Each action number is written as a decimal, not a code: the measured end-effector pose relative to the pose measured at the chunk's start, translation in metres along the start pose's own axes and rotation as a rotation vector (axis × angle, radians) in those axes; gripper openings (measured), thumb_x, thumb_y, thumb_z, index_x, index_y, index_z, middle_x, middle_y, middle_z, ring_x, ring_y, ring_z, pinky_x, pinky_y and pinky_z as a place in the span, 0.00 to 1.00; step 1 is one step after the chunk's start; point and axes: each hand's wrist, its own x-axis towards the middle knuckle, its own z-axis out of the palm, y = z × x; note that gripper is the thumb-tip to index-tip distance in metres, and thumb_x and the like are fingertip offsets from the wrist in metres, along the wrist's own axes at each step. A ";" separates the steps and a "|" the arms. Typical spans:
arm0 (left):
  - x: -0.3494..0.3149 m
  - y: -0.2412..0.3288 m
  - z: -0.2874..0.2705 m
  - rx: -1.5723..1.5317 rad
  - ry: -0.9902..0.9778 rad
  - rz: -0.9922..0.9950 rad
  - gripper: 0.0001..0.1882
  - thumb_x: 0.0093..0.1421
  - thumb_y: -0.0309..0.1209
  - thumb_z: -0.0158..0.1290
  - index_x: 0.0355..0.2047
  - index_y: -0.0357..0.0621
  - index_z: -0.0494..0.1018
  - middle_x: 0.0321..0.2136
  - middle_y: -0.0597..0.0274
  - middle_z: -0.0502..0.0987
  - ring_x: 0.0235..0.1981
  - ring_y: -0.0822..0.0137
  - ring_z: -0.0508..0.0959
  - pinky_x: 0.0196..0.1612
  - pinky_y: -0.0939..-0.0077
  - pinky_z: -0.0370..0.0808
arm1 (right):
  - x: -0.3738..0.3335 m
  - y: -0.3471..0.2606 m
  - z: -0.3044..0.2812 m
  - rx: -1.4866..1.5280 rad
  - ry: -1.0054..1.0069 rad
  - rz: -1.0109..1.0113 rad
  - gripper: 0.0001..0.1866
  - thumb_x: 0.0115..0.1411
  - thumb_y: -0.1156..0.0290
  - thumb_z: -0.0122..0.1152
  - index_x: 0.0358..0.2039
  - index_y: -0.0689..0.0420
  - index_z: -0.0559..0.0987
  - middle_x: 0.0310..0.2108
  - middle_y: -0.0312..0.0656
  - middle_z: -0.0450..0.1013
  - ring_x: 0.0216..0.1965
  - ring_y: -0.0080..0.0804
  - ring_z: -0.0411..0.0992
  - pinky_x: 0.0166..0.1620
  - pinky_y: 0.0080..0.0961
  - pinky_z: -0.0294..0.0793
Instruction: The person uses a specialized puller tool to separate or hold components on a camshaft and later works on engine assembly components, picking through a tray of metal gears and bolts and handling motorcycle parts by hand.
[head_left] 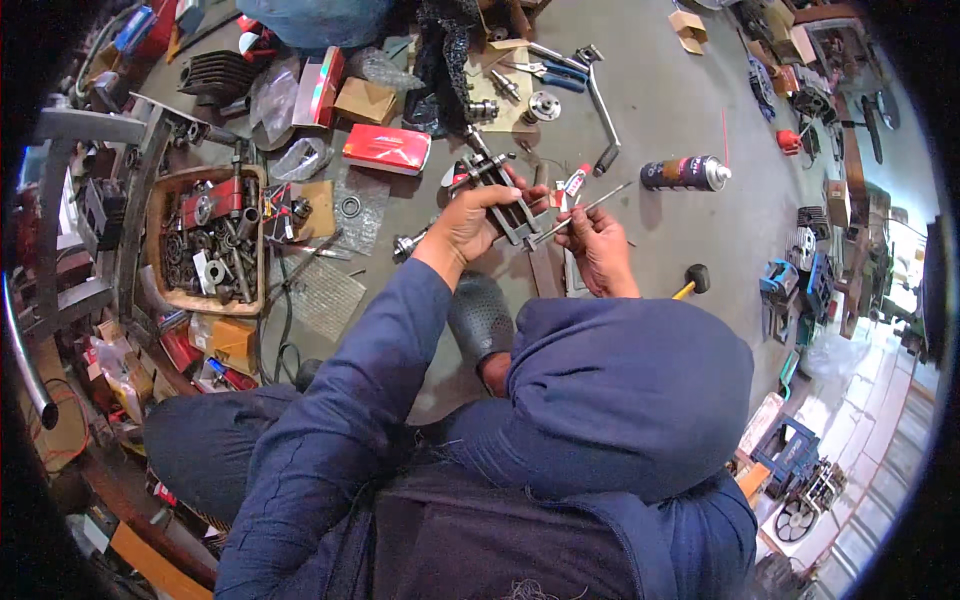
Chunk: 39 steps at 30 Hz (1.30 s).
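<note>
My left hand [477, 220] is wrapped round a dark metal tool with parallel bars [515, 218] and a shaft at its far end; its exact kind is unclear. Between the fingers of my right hand [598, 243] is a thin metal rod [608, 196], slanting up to the right. The rod's lower left end meets the near end of the tool, though whether it goes into a hole there I cannot tell. Just beyond my right fingers lies a small red and white tube [576, 180]. My left hand's fingertips show on the tool's right side.
A spray can [685, 174] lies on the floor at right, with a mallet [697, 279] nearer me. Left stands a tray [258, 290] full of metal parts. Farther off are red boxes [387, 149], pliers [553, 74] and a bent lever [602, 110]. My shoe [480, 315] is below my hands.
</note>
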 end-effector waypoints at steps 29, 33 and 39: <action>0.001 0.005 0.009 -0.021 -0.050 -0.004 0.06 0.60 0.30 0.53 0.33 0.42 0.69 0.21 0.67 0.67 0.27 0.69 0.72 0.42 0.64 0.71 | -0.016 -0.057 0.030 0.200 0.012 -0.320 0.12 0.68 0.71 0.51 0.47 0.63 0.75 0.35 0.42 0.76 0.38 0.36 0.77 0.47 0.38 0.81; 0.000 0.005 0.017 -0.025 -0.092 -0.004 0.06 0.60 0.30 0.53 0.31 0.43 0.68 0.21 0.68 0.67 0.26 0.70 0.71 0.42 0.67 0.70 | -0.023 -0.069 0.035 0.188 0.012 -0.347 0.11 0.67 0.72 0.53 0.46 0.63 0.75 0.35 0.43 0.76 0.38 0.36 0.78 0.45 0.38 0.82; -0.004 0.008 0.023 -0.068 -0.079 0.042 0.05 0.58 0.29 0.52 0.30 0.45 0.67 0.21 0.69 0.66 0.26 0.70 0.70 0.40 0.69 0.70 | -0.020 -0.058 0.051 0.126 0.080 -0.234 0.09 0.64 0.70 0.60 0.39 0.63 0.79 0.33 0.43 0.77 0.35 0.34 0.78 0.41 0.33 0.82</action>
